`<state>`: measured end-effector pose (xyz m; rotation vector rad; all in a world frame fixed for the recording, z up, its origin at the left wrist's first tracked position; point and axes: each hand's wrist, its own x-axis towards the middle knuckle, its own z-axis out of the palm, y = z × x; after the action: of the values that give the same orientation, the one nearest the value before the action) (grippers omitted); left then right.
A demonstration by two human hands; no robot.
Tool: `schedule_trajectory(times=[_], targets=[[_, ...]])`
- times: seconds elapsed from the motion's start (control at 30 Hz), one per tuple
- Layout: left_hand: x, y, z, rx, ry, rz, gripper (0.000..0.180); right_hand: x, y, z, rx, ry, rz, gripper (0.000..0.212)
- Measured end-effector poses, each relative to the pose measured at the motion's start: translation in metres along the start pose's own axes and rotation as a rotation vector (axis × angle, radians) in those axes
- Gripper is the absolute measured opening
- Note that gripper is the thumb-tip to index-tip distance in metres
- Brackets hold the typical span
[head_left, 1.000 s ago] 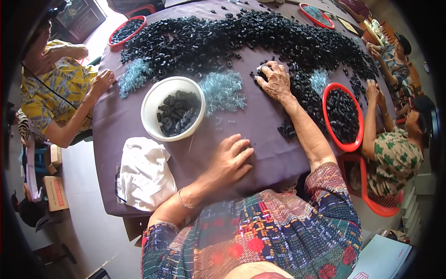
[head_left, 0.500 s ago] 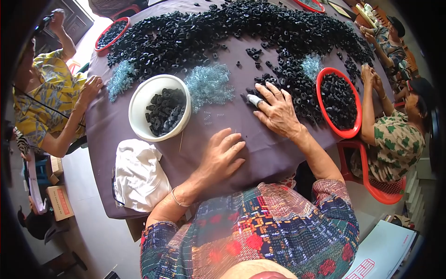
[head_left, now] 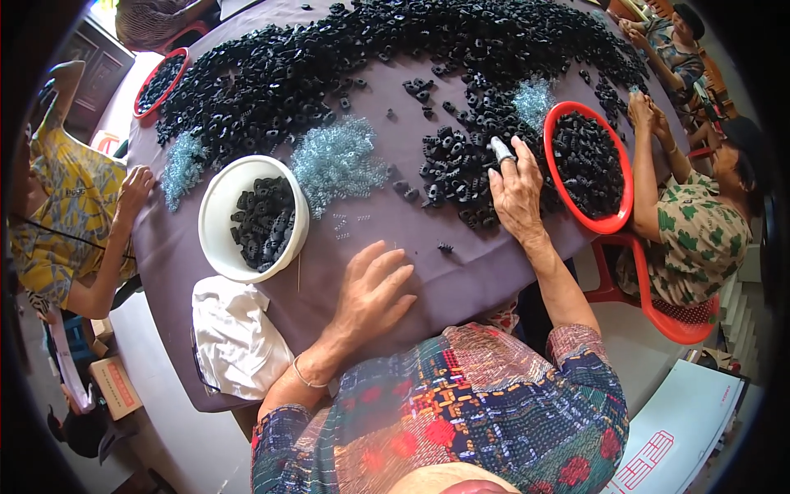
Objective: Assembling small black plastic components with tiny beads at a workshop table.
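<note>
My left hand (head_left: 374, 288) rests palm down on the purple-grey tablecloth, fingers spread and holding nothing. At the right, my right hand (head_left: 518, 189) reaches over a patch of small black plastic pieces (head_left: 457, 169), its fingers stretched out. One of its fingers has a whitish wrap (head_left: 500, 149). Whether its fingertips touch single pieces is too small to tell. Close to this hand stands a red basin (head_left: 628, 185) filled with similar black pieces. A white bowl (head_left: 216, 181), partly filled with black pieces, sits left of a heap of tiny clear bluish pieces (head_left: 337, 160).
A broad black heap (head_left: 271, 90) spans the far side of the table. A white cloth (head_left: 234, 333) lies at the near left, by a thin stick (head_left: 299, 272). Co-workers sit left (head_left: 74, 214) and right (head_left: 699, 222); a red chair (head_left: 671, 317) stands at the right.
My right hand has moved right, toward the red basin, uncovering black pieces. One loose piece now shows nearer me. My left hand stays on the cloth; the whole view has shifted slightly.
</note>
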<state>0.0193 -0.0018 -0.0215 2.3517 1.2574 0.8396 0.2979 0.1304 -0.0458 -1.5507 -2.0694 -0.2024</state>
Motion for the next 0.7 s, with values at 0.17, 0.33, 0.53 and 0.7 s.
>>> schedule_trajectory(times=[0.17, 0.33, 0.53, 0.7], targets=[[0.001, -0.001, 0.000, -0.003, -0.007, -0.021, 0.048, 0.025, 0.000, 0.015, 0.042, 0.006, -0.074, 0.043], [0.000, -0.001, 0.001, -0.010, 0.005, -0.009, 0.049, 0.060, 0.005, 0.030, 0.126, -0.008, -0.122, 0.037], [0.002, -0.001, 0.001, -0.011, 0.001, -0.002, 0.050, 0.101, 0.016, 0.054, 0.073, -0.023, -0.233, 0.037], [0.002, -0.002, 0.001, -0.014, 0.001, -0.010, 0.050, 0.085, -0.019, 0.029, 0.138, -0.030, -0.318, 0.048]])
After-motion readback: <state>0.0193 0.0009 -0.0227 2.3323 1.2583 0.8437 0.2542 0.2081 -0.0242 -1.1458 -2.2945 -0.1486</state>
